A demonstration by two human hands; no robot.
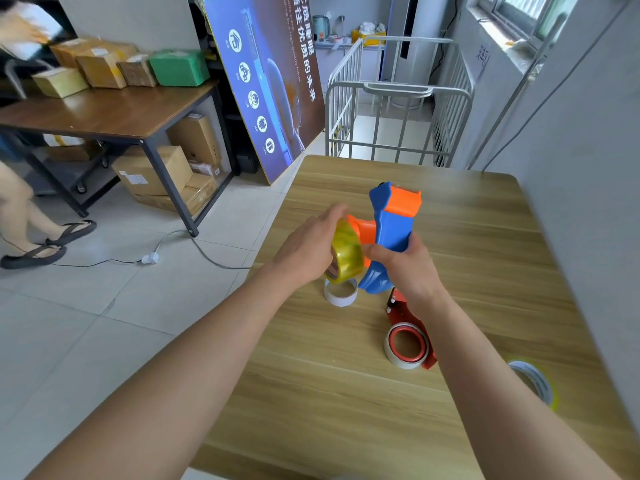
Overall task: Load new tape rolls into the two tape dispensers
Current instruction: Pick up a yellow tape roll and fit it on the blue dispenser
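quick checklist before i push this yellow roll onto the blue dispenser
1. Right hand grips blue dispenser: ok.
2. Left hand on yellow tape roll: ok.
3. Roll seated on the orange hub: cannot tell, hand hides it.
4. Empty white core is off, lying on the table: ok.
5. Red dispenser loaded with new tape: not ok, nearly bare core.
6. Spare roll at the right edge: ok.

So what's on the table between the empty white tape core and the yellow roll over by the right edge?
In the head view, the red dispenser lies between the empty white core and the yellow roll, with the right forearm crossing above that stretch.
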